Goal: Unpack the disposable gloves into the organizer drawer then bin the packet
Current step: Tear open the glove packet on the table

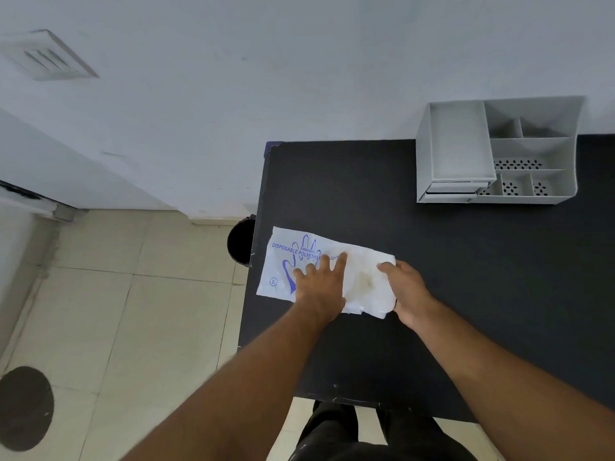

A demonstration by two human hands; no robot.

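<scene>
Glove packet (pixel 299 261) lies flat on the black table (pixel 466 277), at the table's left edge, long axis running left to right across the person's front, printed end to the left. Grey desk organizer (pixel 499 151) stands well apart from the packet, toward the far right by the wall, its drawers (pixel 456 189) shut as far as can be seen. Dark bin (pixel 241 241) sits on the floor just beyond the packet's left end, half hidden by the table edge.

Left hand (pixel 319 287) rests palm down on the packet's middle, fingers spread and flat, pressing, not grasping. Right hand (pixel 407 291) is at the packet's right end, thumb on top and fingers curled at the edge; it looks like a pinch on the plastic, though the underside fingers are hidden. Judged: the right end is the one to be opened, and the right hand is also nearer the organizer.

Hard to make out: whether that end is already torn, how many gloves are inside, and which drawer is meant. A yellowish patch shows through the plastic.
</scene>
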